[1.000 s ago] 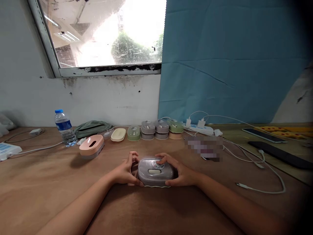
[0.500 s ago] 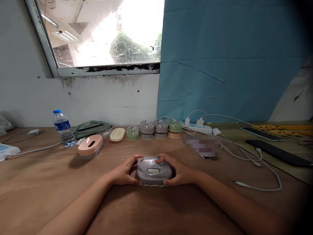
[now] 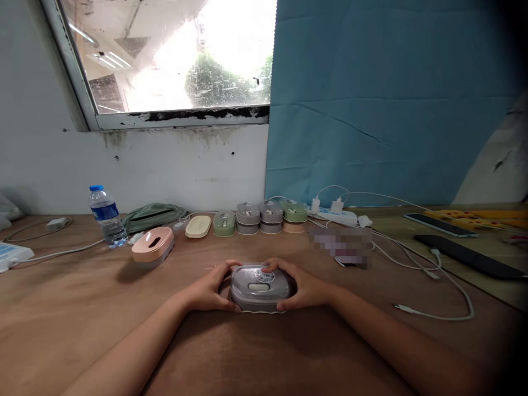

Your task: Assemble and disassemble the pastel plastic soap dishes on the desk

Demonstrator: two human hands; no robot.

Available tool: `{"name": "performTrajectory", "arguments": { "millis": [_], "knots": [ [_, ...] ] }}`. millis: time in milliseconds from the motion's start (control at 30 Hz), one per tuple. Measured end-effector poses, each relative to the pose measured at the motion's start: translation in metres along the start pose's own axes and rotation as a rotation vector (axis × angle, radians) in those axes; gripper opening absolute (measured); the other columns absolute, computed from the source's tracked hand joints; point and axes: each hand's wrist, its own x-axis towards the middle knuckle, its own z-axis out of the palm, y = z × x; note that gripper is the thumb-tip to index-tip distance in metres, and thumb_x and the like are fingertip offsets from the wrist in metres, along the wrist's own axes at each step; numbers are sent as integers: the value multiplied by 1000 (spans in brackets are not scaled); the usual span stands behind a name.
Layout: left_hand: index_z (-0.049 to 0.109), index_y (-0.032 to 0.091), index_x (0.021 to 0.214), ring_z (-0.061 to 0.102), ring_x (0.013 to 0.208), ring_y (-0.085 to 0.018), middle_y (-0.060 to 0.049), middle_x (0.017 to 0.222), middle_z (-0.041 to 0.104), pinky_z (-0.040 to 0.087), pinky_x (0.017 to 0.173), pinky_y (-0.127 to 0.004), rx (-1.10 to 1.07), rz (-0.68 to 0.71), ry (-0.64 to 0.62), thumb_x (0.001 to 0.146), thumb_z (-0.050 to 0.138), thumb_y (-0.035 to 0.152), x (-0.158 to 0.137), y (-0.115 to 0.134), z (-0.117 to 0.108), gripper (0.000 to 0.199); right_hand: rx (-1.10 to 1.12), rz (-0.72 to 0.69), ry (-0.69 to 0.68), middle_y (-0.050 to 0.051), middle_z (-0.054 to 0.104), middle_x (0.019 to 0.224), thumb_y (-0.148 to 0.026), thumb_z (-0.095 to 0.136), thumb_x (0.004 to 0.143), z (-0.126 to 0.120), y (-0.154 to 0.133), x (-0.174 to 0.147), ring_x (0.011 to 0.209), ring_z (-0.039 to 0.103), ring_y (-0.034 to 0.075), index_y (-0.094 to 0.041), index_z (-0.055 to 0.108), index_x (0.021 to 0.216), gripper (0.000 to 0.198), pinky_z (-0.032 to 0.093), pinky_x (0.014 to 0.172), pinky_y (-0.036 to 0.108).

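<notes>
A grey lidded plastic box (image 3: pixel 259 300) with rounded corners stands on the table in front of me. Its glossy lid has an oval opening, pale inside, and a round sticker behind it. My left hand (image 3: pixel 216 289) grips the box's left side, with the thumb at the near lower corner and the fingers round the far corner. On the other side my right hand (image 3: pixel 300 285) holds it likewise, one finger bent over the lid by the sticker. Parts of the fingers behind the box are hidden.
Farther back are a pink-lidded box (image 3: pixel 153 246), a cream tray-like piece (image 3: pixel 198 226), a green box (image 3: pixel 225 224) and several stacked boxes (image 3: pixel 271 217). A water bottle (image 3: pixel 106 217) and green pouch (image 3: pixel 154 216) stand left. White cables (image 3: pixel 437 318) and phones (image 3: pixel 468 256) lie right.
Hardly anything differs. Both hands keep their grip on the grey box, and the right thumb has shifted very slightly at its near edge.
</notes>
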Motion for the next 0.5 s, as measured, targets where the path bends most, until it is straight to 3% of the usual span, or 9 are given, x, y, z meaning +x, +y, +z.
{"name": "performTrajectory", "arguments": {
  "millis": [500],
  "knots": [
    [29,25,122,41,109,-25,-7,117,45,30,93,-38,39,-26,13,53,74,32,-2,-3,1,83,-23,48,57,5,47,111,-44,73,50,6,-4,-1,99,47,24,-22,44,106,67,39,84,35]
  ]
}}
